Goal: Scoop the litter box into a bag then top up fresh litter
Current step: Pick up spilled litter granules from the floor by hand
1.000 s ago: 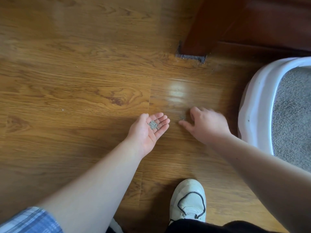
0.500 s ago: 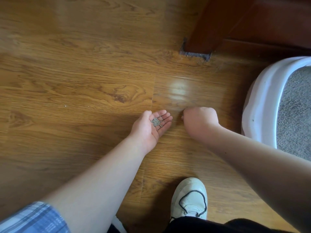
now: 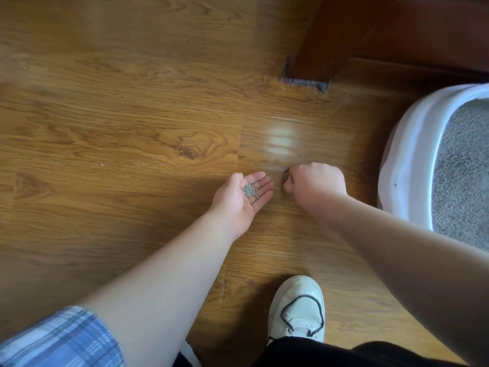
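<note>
My left hand [image 3: 234, 205] lies palm up just above the wooden floor [image 3: 119, 133], fingers relaxed, with a small pile of grey litter grains [image 3: 250, 191] on the palm. Just to its right, my right hand [image 3: 316, 185] is curled, knuckles up, its fingertips pinching a few dark grains [image 3: 286, 178] at floor level. The white litter box [image 3: 412, 154] stands at the right edge, partly cut off, filled with grey litter [image 3: 465, 168]. No bag or scoop is in view.
A dark red wooden furniture leg [image 3: 325, 41] stands at the top right, with small loose crumbs [image 3: 315, 92] on the floor around its foot. My white shoe [image 3: 297, 308] is planted at the bottom centre, below both arms.
My right hand went from spread fingers on the floor to a curled pinch beside the left palm. The left hand stayed palm up with its grains.
</note>
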`<state>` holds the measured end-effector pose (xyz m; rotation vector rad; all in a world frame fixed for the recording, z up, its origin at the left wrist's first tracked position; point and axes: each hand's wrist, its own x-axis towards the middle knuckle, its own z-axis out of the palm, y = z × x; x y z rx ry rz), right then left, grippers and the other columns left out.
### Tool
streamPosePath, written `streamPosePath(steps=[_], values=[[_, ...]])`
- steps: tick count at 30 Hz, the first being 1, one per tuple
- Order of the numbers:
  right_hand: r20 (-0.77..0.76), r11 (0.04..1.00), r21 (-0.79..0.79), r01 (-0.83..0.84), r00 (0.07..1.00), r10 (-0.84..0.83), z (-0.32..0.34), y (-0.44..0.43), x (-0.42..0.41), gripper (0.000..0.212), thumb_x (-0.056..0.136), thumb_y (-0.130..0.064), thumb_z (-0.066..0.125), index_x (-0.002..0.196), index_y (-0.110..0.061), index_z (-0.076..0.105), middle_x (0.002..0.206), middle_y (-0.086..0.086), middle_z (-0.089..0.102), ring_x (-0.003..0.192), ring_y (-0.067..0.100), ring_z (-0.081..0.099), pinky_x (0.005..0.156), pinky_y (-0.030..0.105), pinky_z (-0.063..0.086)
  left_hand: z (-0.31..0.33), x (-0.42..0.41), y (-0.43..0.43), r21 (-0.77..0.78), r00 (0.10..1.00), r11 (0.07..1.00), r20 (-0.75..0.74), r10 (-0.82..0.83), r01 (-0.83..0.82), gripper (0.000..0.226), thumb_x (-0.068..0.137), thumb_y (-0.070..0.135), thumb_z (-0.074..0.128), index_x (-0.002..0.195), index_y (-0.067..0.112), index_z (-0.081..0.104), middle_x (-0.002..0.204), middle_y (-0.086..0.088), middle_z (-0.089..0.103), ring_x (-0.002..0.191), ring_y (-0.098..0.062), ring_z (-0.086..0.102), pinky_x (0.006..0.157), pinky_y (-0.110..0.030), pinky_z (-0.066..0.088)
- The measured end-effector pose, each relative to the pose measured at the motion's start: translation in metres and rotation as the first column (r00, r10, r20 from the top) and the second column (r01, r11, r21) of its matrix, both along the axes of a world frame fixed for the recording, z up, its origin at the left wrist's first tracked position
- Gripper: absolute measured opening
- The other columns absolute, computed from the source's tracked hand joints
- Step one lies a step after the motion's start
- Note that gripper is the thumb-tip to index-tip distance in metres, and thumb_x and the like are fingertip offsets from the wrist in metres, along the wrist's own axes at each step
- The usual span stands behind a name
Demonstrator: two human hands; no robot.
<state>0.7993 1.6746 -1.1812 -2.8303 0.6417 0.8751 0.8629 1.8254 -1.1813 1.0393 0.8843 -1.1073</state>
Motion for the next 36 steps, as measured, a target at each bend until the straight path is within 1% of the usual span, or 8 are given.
streamPosePath(steps=[4,9,13,21,26,29,32,36], values=[[0.236,0.988,0.154,0.003,0.971,-0.04,0.02,0.015,-0.01,0.027,0.093,-0.036,0.045,0.069,-0.023,0.048,0.058,-0.004,0.05,0.06,0.029,0.055,0.053,0.03,0.04,0.002,-0.002,-0.001,-0.01,1.0,1.0,-0.023,0.014,-0.014,0.051,0.108,0.03,0.034,0.097,-0.003,0.072,0.102,-0.02,0.073,0.083,-0.027,0.073,0.077,-0.037,0.061],[0.183,0.953,0.284,-0.107,0.982,0.055,0.032,0.048,-0.015,0.034,0.103,-0.046,0.035,0.103,-0.022,0.059,0.084,0.0,0.066,0.077,0.031,0.065,0.064,0.035,0.05,0.007,-0.003,0.0,-0.054,0.998,0.999,-0.06,-0.003,0.0,0.05,0.108,0.033,0.034,0.1,0.0,0.071,0.103,-0.019,0.074,0.084,-0.023,0.067,0.053,-0.024,0.053],[0.169,0.948,0.311,-0.074,0.985,0.022,0.029,0.045,-0.022,0.036,0.102,-0.053,0.035,0.104,-0.029,0.062,0.083,-0.006,0.066,0.079,0.027,0.065,0.066,0.034,0.052,0.008,-0.003,0.004,-0.051,0.999,0.999,-0.054,0.002,-0.004,0.05,0.109,0.032,0.033,0.1,-0.001,0.07,0.099,-0.018,0.074,0.091,-0.027,0.071,0.057,-0.028,0.057],[0.318,0.877,0.478,-0.053,0.941,-0.116,0.015,0.042,-0.04,0.013,0.099,-0.025,0.044,0.112,-0.024,0.048,0.107,-0.005,0.064,0.09,0.024,0.063,0.07,0.04,0.054,0.002,-0.003,0.01,-0.023,0.999,1.0,-0.043,0.012,-0.013,0.047,0.108,0.03,0.036,0.102,-0.003,0.069,0.097,-0.021,0.072,0.083,-0.03,0.071,0.071,-0.038,0.061],[0.356,0.988,0.13,-0.085,0.934,0.033,-0.009,0.005,-0.047,0.048,0.096,-0.024,0.05,0.143,-0.03,0.048,0.11,-0.003,0.056,0.1,0.024,0.054,0.066,0.037,0.055,0.002,0.001,0.017,-0.052,0.999,0.998,-0.026,0.042,-0.044,0.047,0.109,0.029,0.031,0.106,-0.002,0.067,0.101,-0.019,0.074,0.097,-0.03,0.073,0.09,-0.04,0.058],[0.292,0.994,0.051,-0.095,0.954,0.076,-0.015,0.002,-0.052,0.048,0.099,-0.04,0.048,0.146,-0.036,0.044,0.108,-0.006,0.055,0.097,0.021,0.053,0.057,0.033,0.052,0.005,0.003,0.017,-0.062,0.999,0.997,-0.032,0.036,-0.038,0.047,0.109,0.028,0.031,0.109,-0.003,0.066,0.101,-0.018,0.074,0.097,-0.029,0.073,0.091,-0.04,0.058],[0.332,0.998,0.022,-0.058,0.942,0.047,-0.014,0.005,-0.059,0.046,0.096,-0.034,0.052,0.142,-0.029,0.053,0.104,-0.005,0.056,0.091,0.022,0.051,0.058,0.034,0.051,0.006,0.004,0.017,-0.07,0.999,0.997,-0.035,0.042,-0.044,0.047,0.109,0.028,0.031,0.109,-0.003,0.066,0.1,-0.018,0.074,0.096,-0.029,0.074,0.09,-0.04,0.058],[0.392,0.994,0.046,-0.101,0.917,0.075,-0.013,0.001,-0.07,0.046,0.093,-0.021,0.055,0.139,-0.017,0.057,0.129,0.0,0.057,0.112,0.027,0.05,0.093,0.048,0.05,0.007,0.004,0.017,-0.068,0.999,0.997,-0.03,0.035,-0.037,0.047,0.109,0.028,0.031,0.11,-0.003,0.066,0.102,-0.018,0.074,0.098,-0.029,0.074,0.091,-0.04,0.058]])
